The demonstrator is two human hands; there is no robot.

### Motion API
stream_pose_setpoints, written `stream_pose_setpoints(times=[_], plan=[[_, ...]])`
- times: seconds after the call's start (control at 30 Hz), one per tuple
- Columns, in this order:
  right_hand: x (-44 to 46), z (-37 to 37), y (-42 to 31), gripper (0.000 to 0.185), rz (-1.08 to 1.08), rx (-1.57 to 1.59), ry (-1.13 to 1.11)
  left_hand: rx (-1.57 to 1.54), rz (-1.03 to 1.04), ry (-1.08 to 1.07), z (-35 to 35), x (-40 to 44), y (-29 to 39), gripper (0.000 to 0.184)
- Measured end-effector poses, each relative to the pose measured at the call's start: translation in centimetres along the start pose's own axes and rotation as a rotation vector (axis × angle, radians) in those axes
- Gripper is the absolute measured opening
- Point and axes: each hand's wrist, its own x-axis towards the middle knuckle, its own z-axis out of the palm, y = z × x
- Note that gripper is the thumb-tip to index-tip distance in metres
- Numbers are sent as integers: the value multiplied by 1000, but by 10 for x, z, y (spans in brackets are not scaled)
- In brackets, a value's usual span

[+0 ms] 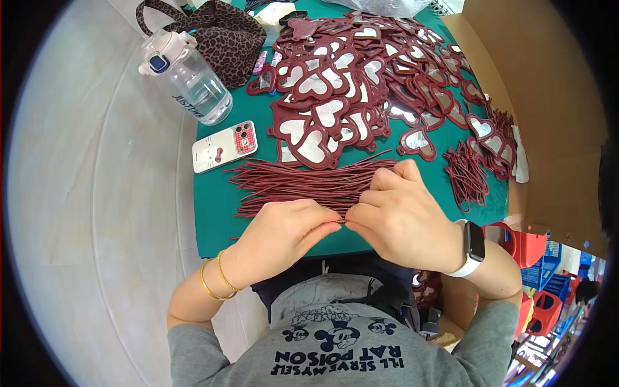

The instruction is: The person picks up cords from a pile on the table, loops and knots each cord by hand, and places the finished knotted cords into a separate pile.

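Observation:
My left hand (284, 231) and my right hand (405, 218) meet at the front of the table, each with thumb and forefinger pinched. Between the fingertips shows a short, thin bit of dark cord (342, 221); most of it is hidden by the fingers. Just beyond lies a wide bundle of dark red cords (296, 184), laid roughly side by side, and my right hand covers its right end. Behind the bundle are many dark red heart-shaped tags (314, 147) with pale, shiny heart-shaped centres, heaped loosely on one another.
A looped bunch of red cords (465, 175) lies on the right of the green table (219, 222). On the left are a phone (216, 152), a clear water bottle (200, 84) and a leopard-print bag (229, 45). A cardboard wall (535, 84) borders the right side.

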Motion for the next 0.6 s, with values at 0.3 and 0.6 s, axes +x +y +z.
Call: stream_pose_setpoints(times=[0.3,0.6], plan=[[-8,7,10,28,-260,-597,133,-970,-736,-283,-5,7,-8,18],[-21,33,9,40,-145,-475,233,-1650,-782,-223,23,-12,-17,23]])
